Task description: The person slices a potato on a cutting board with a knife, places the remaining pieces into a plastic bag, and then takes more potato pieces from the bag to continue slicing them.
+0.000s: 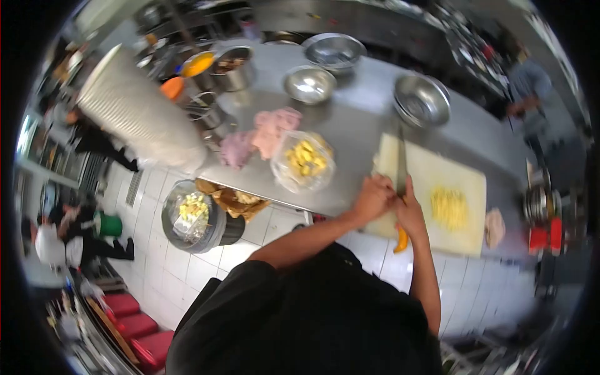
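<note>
My right hand [409, 209] is closed around a knife [402, 156] with a yellow handle end showing below the fist. Its blade points away from me over the left part of a white cutting board [469, 175]. Close against the knife, my left hand [375, 199] has its fingers curled; what they hold, if anything, is hidden. Small chopped yellow pieces [450, 208] lie heaped on the right half of the board. Left of my hands, a clear plastic bag [282, 175] holds larger yellow chunks [306, 157].
Pink cloths [278, 128] lie beside the bag. Steel bowls [422, 100] stand along the far side of the steel table [356, 125]. A tall stack of containers [137, 112] leans at left, above a bin [222, 228] with scraps. Other people are at left and far right.
</note>
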Demonstrator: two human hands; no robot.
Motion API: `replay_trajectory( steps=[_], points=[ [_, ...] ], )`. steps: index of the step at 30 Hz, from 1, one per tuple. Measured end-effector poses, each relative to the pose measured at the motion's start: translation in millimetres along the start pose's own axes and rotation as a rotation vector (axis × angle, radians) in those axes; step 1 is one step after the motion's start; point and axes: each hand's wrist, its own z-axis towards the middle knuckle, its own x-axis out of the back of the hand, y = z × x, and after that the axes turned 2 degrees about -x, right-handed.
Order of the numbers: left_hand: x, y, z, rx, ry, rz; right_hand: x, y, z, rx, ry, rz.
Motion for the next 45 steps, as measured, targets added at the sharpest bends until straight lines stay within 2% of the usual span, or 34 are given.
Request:
replay_trajectory(
  steps=[2,6,10,14,20,22,24,26,27,28,29,30,31,33,36,39,42,45],
  points=[
    [6.5,5.8,-1.5,0.027,-0.074,0.050,4.5,-5.1,-7.9,-0.025,-0.017,0.090],
    [19.2,10.0,-12.6,0.062,0.054,-0.064,0.2,-6.2,-29.0,-0.006,-0.008,0.131],
    [41.0,15.3,-17.3,0.126,0.079,-0.081,-13.4,-4.1,-51.0,0.010,-0.032,0.176],
    [50.3,21.9,-27.9,0.176,0.144,-0.131,-19.4,1.4,-65.4,-0.102,-0.088,0.191],
    [47.4,28.9,-42.8,0.193,0.109,-0.154,-8.3,10.3,-68.7,-0.114,-0.094,0.150],
    [44.2,26.0,-46.7,0.188,0.115,-0.173,-2.1,31.1,-55.3,-0.034,-0.066,0.143],
    [38.8,22.9,-56.8,0.172,0.128,-0.176,10.7,38.2,-59.5,-0.079,-0.067,0.075],
    [46.8,18.4,-59.3,0.130,0.082,-0.190,26.8,49.7,-55.9,0.043,-0.020,0.000],
    [54.5,16.2,-61.5,0.098,0.011,-0.212,40.3,40.8,-57.8,-0.087,-0.034,-0.128],
    [58.5,24.0,-65.7,0.291,-0.009,-0.367,47.2,51.9,-55.3,-0.040,0.022,-0.154],
    [69.6,28.5,-62.1,0.190,-0.022,-0.257,54.6,63.5,-52.2,0.006,0.080,-0.182],
    [70.3,32.3,-64.6,0.190,0.059,-0.217,62.5,75.9,-49.1,0.049,0.139,-0.212],
    [72.3,32.5,-67.0,0.236,0.037,-0.191,61.5,100.8,-43.4,0.193,0.265,-0.255],
    [72.9,39.5,-64.2,0.330,0.084,-0.272,72.5,63.6,-65.1,0.008,0.246,-0.343],
    [72.1,56.5,-47.3,0.362,0.056,-0.246,64.7,67.0,-84.9,0.094,0.421,-0.385],
    [63.7,77.4,-10.0,0.184,0.029,-0.213,54.3,67.1,-88.8,0.063,0.507,-0.330],
    [41.9,95.6,25.5,-0.083,-0.050,-0.129,45.7,76.8,-91.0,0.058,0.534,-0.280],
    [12.0,105.1,43.5,-0.160,-0.178,-0.090,41.0,77.8,-100.0,0.101,0.548,-0.251]
  ],
)
